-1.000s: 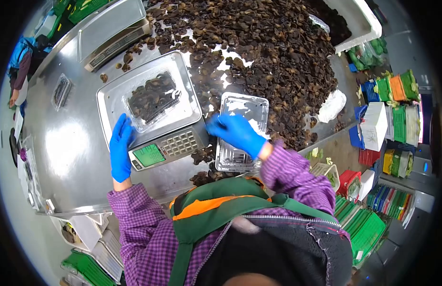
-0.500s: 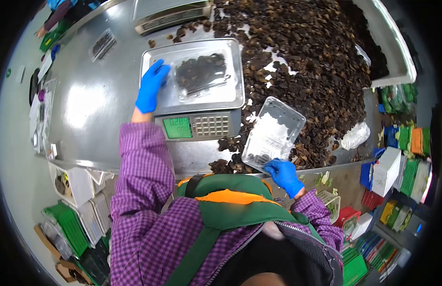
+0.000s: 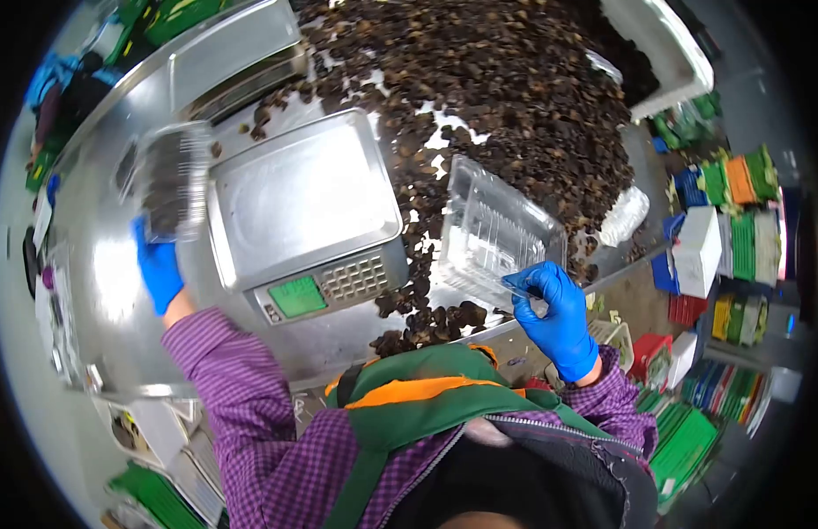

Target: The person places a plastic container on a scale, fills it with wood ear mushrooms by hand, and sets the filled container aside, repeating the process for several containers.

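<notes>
Near scale (image 3: 308, 198), right grip (image 3: 561, 319), pinching clear container (image 3: 495, 231)

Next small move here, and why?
Probably lower the filled tray onto the steel table, left of the scale: the left hand holds it on that side, away from the bare weighing pan, while the right hand holds an empty tray.

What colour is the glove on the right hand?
Bright blue; the right hand, in its glove, shows best in the head view.
</notes>
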{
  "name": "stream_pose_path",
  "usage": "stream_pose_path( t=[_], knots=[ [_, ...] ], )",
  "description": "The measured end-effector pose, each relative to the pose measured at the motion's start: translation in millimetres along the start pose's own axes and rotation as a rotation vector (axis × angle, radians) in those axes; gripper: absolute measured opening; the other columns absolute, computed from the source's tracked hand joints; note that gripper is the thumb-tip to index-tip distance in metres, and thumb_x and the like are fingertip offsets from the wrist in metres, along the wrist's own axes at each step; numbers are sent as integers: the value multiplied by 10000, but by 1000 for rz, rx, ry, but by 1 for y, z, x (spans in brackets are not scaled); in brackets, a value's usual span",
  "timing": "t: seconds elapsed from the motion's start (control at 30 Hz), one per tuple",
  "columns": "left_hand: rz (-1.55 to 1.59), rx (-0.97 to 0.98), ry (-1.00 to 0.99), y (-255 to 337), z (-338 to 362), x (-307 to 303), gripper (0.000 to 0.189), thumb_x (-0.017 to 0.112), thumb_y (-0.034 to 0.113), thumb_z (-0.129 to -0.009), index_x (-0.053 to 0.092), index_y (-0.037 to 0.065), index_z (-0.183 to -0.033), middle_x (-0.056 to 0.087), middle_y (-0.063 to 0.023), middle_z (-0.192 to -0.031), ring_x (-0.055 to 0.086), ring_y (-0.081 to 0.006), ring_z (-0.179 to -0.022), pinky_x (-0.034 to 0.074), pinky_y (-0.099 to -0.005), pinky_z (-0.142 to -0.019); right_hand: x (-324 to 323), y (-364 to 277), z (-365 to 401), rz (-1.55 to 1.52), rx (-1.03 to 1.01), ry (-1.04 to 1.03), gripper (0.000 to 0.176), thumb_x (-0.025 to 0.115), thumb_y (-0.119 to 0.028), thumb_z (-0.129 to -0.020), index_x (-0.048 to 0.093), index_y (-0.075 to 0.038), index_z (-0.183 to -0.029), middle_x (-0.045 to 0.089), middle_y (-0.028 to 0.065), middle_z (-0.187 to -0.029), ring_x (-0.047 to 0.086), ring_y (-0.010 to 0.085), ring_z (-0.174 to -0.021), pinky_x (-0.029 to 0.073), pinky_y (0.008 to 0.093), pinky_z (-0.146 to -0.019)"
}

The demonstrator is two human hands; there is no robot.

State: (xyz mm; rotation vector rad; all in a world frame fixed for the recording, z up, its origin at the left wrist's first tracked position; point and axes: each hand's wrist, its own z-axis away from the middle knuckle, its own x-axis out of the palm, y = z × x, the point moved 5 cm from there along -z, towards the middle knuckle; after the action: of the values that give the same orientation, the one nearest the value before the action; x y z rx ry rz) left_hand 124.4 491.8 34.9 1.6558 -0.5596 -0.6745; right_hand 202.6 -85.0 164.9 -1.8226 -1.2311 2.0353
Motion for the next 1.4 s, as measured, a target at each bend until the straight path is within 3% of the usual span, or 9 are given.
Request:
stream_pose_path(
  t=[0.07, 0.37, 0.57, 0.67, 0.77, 0.9, 1.03, 1.13, 1.4],
  knots=[
    [578, -333, 561, 30, 18, -11, 601, 500, 253, -964, 256, -6, -1448, 177, -237, -1509, 326, -343, -1330, 293, -466, -1094, -5, -17, -14, 57, -112, 101, 220, 663, 28, -715, 639, -73, -909, 624, 63, -860, 618, 244, -737, 503, 315, -648],
    [203, -37, -331, 96, 91, 162, 645, 436, 357, -972, 198, 56, -1490, 186, -89, -1552, 156, -243, -1432, 122, -424, -1163, 119, -67, -111, -102, -662, -127, 389, 668, -135, -747, 598, -112, -1130, 609, 85, -976, 599, 287, -866, 497, 368, -742],
    [-432, -41, -196, 32, 89, 164, 815, 614, -25, -776, 240, 118, -1486, 246, -63, -1534, 244, -274, -1403, 213, -459, -1122, 90, 124, -219, -703, 7, 156, 620, 785, -193, -726, 528, -99, -1283, 530, 145, -1196, 524, 322, -1106, 467, 392, -924],
    [-389, -55, -180, 15, 91, 159, 808, 583, -43, -770, 241, 112, -1485, 251, -71, -1532, 247, -272, -1402, 219, -447, -1120, 31, 242, -271, 2, 86, 536, 917, 858, -387, -603, 436, -83, -1358, 463, 239, -1278, 478, 375, -1176, 414, 446, -996],
    [-369, -79, -122, 14, 97, 163, 793, 542, -88, -771, 248, 105, -1481, 265, -81, -1525, 255, -273, -1398, 216, -446, -1122, 6, 312, -307, 46, 437, 631, 1107, 867, -499, -538, 339, -123, -1434, 237, 330, -1444, 346, 480, -1290, 380, 486, -1034],
    [-349, -34, -95, 9, 97, 169, 737, 495, -129, -772, 287, 45, -1457, 305, -107, -1505, 282, -257, -1386, 211, -387, -1133, 52, 294, -357, 311, 470, 361, 1011, 862, -457, -560, 386, -160, -1401, 253, 285, -1453, 355, 515, -1260, 416, 554, -977],
    [-313, -35, -67, 11, 99, 176, 676, 446, -146, -775, 327, -8, -1426, 348, -125, -1479, 309, -237, -1374, 204, -353, -1140, 80, 314, -360, 257, 276, 341, 730, 819, -310, -612, 550, -98, -1257, 579, 219, -1190, 595, 375, -1045, 506, 421, -881],
    [-244, -42, -34, 17, 101, 182, 653, 423, -154, -774, 342, -33, -1410, 359, -137, -1471, 310, -234, -1374, 199, -353, -1142, 93, 312, -333, -630, 335, 48, 451, 722, -91, -675, 617, 15, -1101, 675, 122, -891, 653, 246, -763, 536, 343, -738],
    [-2, -13, 0, 39, 113, 194, 611, 385, -150, -786, 376, -44, -1387, 392, -140, -1445, 321, -232, -1369, 189, -352, -1148, 76, 162, -248, -981, 457, -272, 376, 730, -44, -723, 603, 5, -1073, 650, 70, -875, 632, 154, -698, 522, 282, -594]
  ],
)
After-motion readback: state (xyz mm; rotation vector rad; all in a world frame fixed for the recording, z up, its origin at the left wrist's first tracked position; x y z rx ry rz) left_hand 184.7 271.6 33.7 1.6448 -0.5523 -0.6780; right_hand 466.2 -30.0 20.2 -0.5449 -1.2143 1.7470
